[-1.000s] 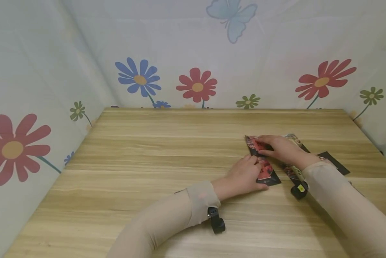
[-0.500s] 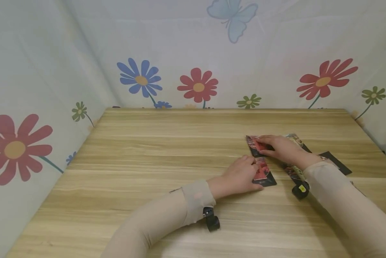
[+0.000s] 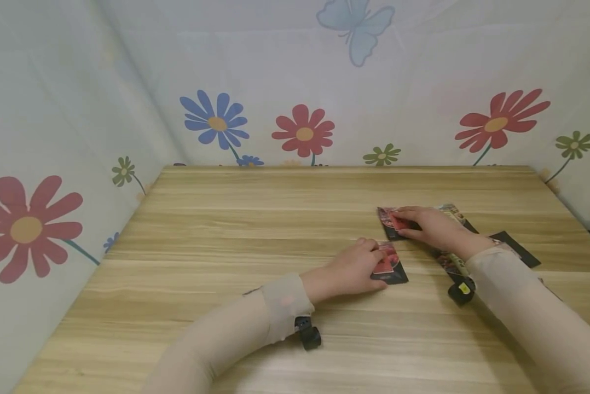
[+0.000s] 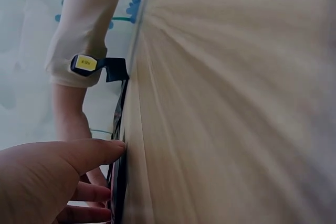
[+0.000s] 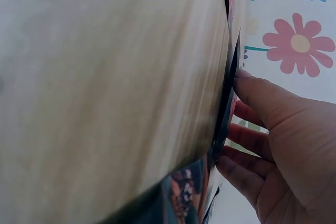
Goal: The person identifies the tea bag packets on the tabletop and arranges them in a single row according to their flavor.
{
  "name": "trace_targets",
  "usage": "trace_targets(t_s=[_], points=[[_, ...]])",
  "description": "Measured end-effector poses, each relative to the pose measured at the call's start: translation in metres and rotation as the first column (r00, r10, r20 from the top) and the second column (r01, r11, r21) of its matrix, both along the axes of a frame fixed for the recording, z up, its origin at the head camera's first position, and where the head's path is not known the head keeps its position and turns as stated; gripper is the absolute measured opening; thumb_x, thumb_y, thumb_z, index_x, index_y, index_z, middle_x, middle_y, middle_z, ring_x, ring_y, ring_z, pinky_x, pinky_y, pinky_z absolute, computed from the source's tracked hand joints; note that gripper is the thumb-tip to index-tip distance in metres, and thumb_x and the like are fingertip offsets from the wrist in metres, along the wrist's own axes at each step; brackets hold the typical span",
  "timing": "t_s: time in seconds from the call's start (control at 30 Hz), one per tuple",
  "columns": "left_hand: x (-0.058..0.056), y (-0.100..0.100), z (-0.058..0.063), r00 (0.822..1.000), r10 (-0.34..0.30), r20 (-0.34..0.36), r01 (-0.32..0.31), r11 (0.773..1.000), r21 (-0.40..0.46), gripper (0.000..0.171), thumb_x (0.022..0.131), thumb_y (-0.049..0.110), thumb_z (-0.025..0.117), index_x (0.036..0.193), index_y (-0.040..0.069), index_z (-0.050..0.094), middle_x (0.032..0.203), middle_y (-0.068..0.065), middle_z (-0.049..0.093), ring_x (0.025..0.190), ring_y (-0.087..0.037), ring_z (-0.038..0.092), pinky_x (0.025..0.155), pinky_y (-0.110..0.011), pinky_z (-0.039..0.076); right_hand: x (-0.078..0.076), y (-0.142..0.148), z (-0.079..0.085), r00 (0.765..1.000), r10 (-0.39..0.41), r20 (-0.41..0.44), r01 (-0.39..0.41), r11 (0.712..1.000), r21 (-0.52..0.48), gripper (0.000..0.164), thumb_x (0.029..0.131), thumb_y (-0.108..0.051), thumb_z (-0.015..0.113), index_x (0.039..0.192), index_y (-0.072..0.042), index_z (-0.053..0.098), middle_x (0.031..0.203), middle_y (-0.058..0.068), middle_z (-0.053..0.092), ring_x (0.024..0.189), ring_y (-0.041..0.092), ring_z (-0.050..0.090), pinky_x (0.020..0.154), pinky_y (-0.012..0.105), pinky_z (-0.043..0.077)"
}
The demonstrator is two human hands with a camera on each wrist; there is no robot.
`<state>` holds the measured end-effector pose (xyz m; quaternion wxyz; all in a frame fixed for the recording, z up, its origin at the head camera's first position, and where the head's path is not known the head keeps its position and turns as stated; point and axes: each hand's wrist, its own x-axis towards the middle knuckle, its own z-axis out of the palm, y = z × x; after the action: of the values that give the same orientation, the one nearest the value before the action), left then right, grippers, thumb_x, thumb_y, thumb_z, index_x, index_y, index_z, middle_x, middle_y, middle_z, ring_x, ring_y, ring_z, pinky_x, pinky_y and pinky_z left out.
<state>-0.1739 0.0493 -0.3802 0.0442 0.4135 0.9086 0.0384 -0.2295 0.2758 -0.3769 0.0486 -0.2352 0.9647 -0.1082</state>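
My left hand [image 3: 351, 268] rests on a flat black packet with a red printed label [image 3: 397, 272], its fingertips on top and its thumb by the near edge. Part of that packet lies hidden under the fingers. In the left wrist view the thumb [image 4: 105, 151] touches the thin dark packet [image 4: 119, 182] against the table. Just beyond, my right hand [image 3: 435, 229] presses a second similar packet [image 3: 387, 223] with thumb and fingertips. That packet stands nearly edge-on in the right wrist view, where the thumb and fingers of the right hand [image 5: 294, 140] touch its printed face.
Several more printed packets lie beneath and beside my right forearm, including a colourful packet [image 3: 450, 265] and a mostly black packet [image 3: 519, 251]. The wooden table [image 3: 236, 219] reaches back to a white flowered curtain [image 3: 255, 65]. Black bands with small devices sit on both wrists.
My left hand has slid leftward along the table with its packet, opening a small gap between the two red-labelled packets. The right hand stays in place on its packet.
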Motion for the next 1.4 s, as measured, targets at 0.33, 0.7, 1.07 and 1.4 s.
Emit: trace_targets(t_s=[0.33,0.7,1.07,1.4], points=[[-0.008,-0.020,-0.003,0.998,-0.026,0.050,0.024,0.999,0.037,0.056,0.088,0.047,0.066,0.133,0.014,0.057,0.130,-0.006,0.055,0.118,-0.017,0.051,0.101,-0.028,0.046,0.000,0.002,0.000,1.000,0.008,-0.016,-0.008,1.000,-0.003,0.052,0.095,-0.028,0.061,0.138,0.000,0.051,0.140,0.027,0.049,0.126,0.047,0.048,0.102,0.060,0.041],[-0.013,-0.043,0.001,0.994,-0.030,0.108,0.025,0.999,0.047,0.059,0.089,0.042,0.066,0.139,0.013,0.052,0.136,-0.009,0.052,0.124,-0.020,0.049,0.104,-0.029,0.045,0.000,0.003,0.000,0.999,0.021,-0.026,-0.020,1.000,0.013,0.053,0.095,-0.028,0.060,0.138,0.001,0.050,0.140,0.028,0.048,0.126,0.047,0.048,0.103,0.059,0.040],[-0.020,-0.068,0.003,0.988,-0.036,0.152,0.028,0.998,0.055,0.058,0.089,0.038,0.068,0.140,0.016,0.051,0.137,-0.008,0.050,0.125,-0.020,0.047,0.106,-0.032,0.043,0.001,0.002,0.000,1.000,0.018,-0.024,-0.018,1.000,0.008,0.053,0.095,-0.027,0.061,0.138,0.002,0.050,0.140,0.028,0.048,0.126,0.048,0.048,0.103,0.059,0.040],[-0.020,-0.089,0.003,0.983,-0.008,0.186,-0.012,0.994,0.110,0.054,0.088,0.035,0.069,0.136,0.015,0.055,0.138,-0.009,0.049,0.125,-0.022,0.047,0.106,-0.034,0.044,0.001,0.001,-0.001,1.000,0.019,-0.024,-0.019,1.000,-0.005,0.054,0.095,-0.029,0.061,0.137,0.002,0.050,0.140,0.027,0.049,0.127,0.047,0.048,0.103,0.058,0.040]])
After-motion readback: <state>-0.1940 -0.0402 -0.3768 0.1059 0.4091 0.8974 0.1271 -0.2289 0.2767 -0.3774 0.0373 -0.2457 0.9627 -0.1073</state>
